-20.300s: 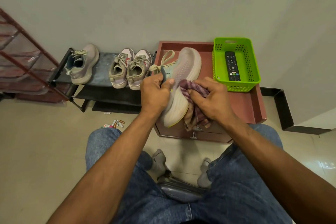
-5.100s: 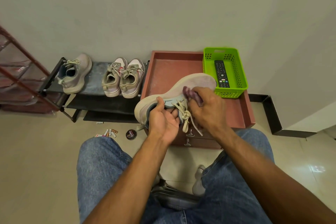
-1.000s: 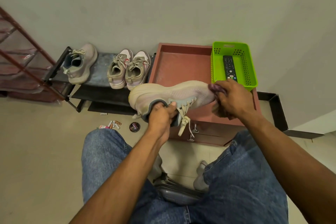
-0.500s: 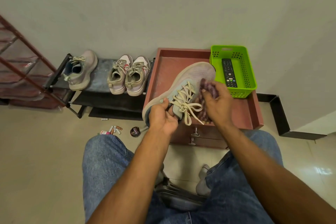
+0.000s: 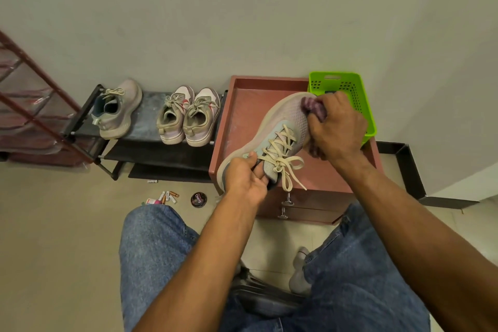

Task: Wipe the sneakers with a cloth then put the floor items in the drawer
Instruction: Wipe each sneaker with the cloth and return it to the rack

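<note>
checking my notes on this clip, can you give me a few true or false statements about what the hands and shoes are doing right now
1. The left hand grips the heel end of the sneaker. True.
2. The right hand presses a cloth against the sneaker's toe. True.
3. The held sneaker's laces are missing. False: cream laces are tied in a bow.
4. Three other sneakers sit on the black shoe rack. True.
5. The batteries and round tin are already in the drawer. False: they lie on the floor.
6. The green basket sits on the floor. False: it is on the red cabinet.
</note>
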